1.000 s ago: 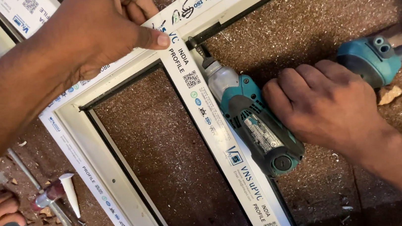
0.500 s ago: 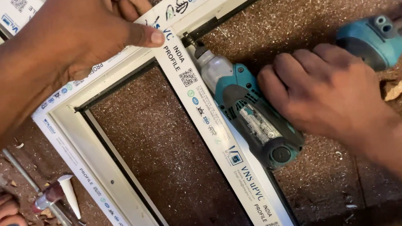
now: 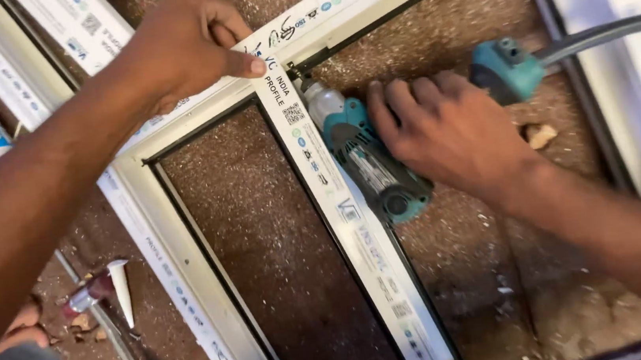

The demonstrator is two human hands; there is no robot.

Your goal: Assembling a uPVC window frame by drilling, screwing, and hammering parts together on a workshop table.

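Speckled brown stone flooring lies under a white window frame [image 3: 213,294], where our right hand [image 3: 450,130] is clenched around a teal power drill [image 3: 366,159], its bit meeting the corner joint beside the centre bar [image 3: 339,202]. Our left hand [image 3: 187,47] presses down on the top rail, thumb extended, grasping nothing. We judge the bit could skid off the smooth plastic if the drill tilts, scarring the profile

drill [image 3: 366,159] nudged closer to frame corner [image 3: 277,73]
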